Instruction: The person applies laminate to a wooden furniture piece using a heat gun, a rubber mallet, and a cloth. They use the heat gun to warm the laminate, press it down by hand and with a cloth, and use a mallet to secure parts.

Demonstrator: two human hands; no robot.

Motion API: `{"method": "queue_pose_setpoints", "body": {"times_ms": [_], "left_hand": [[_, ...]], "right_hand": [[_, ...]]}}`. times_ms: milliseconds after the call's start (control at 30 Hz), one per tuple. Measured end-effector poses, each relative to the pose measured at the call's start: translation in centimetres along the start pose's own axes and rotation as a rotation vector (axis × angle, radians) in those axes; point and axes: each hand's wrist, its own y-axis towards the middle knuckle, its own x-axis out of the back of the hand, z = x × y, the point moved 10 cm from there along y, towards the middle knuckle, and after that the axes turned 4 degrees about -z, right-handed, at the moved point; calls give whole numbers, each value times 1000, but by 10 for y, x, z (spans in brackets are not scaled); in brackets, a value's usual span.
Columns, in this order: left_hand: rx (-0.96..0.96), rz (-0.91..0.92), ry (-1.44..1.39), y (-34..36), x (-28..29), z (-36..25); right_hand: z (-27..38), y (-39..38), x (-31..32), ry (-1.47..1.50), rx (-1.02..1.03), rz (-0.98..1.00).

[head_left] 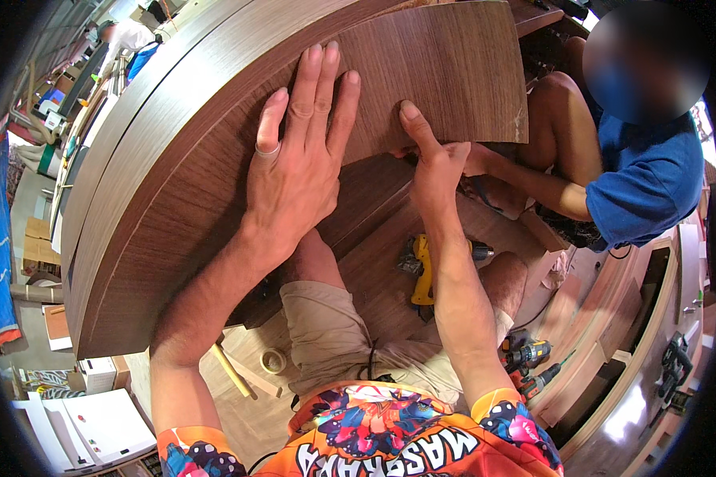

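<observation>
A dark brown wood-grain panel lies along a large curved wooden piece with a paler, greyish outer face. Flat on the brown surface rests my left hand, fingers stretched out and a ring on one of them. My right hand grips the near edge of the panel, thumb on top and the other fingers hidden underneath. Close beside it, a co-worker's hand reaches in at the panel's underside; what it holds cannot be made out.
At the right sits a co-worker in a blue shirt. A yellow power drill lies below the panel between my legs. More drills lie by my right knee, near long wooden boards. A yellow stick and a small round container are on the floor.
</observation>
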Motion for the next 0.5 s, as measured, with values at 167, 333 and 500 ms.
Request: {"method": "queue_pose_setpoints", "body": {"times_ms": [167, 333, 500], "left_hand": [[-25, 0, 2, 3, -1, -2], [-38, -2, 6, 2, 1, -4], [-113, -1, 14, 5, 0, -8]], "right_hand": [[7, -2, -6, 37, 12, -17], [10, -4, -6, 35, -21, 10], [18, -6, -7, 98, 12, -3]]}}
